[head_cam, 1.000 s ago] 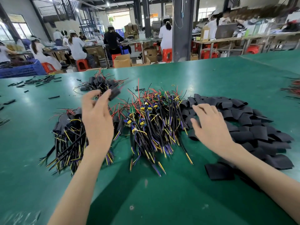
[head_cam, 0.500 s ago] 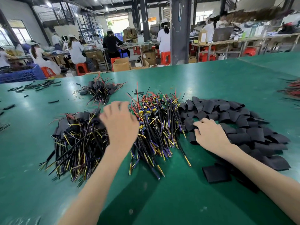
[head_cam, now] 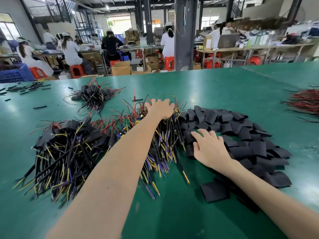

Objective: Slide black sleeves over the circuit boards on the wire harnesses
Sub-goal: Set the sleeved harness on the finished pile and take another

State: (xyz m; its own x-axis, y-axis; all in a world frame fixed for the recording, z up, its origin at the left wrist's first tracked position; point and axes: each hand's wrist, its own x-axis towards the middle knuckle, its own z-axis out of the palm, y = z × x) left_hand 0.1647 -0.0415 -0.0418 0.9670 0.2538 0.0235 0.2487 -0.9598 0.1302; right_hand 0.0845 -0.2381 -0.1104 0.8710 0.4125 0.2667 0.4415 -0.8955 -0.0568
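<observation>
Black sleeves (head_cam: 241,133) lie heaped right of the bare harnesses (head_cam: 165,149); my right hand (head_cam: 210,150) rests spread-fingered on them, my left hand (head_cam: 161,108) spread over the harnesses' far ends. I fear that, tangled as they are, one pull drags several harnesses up together

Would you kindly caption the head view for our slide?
Left hand over the wire harnesses, right hand on the black sleeves.

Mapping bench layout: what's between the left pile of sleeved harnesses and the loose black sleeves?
In the head view, the pile of unsleeved harnesses, with the left hand spread over its far end.
</observation>
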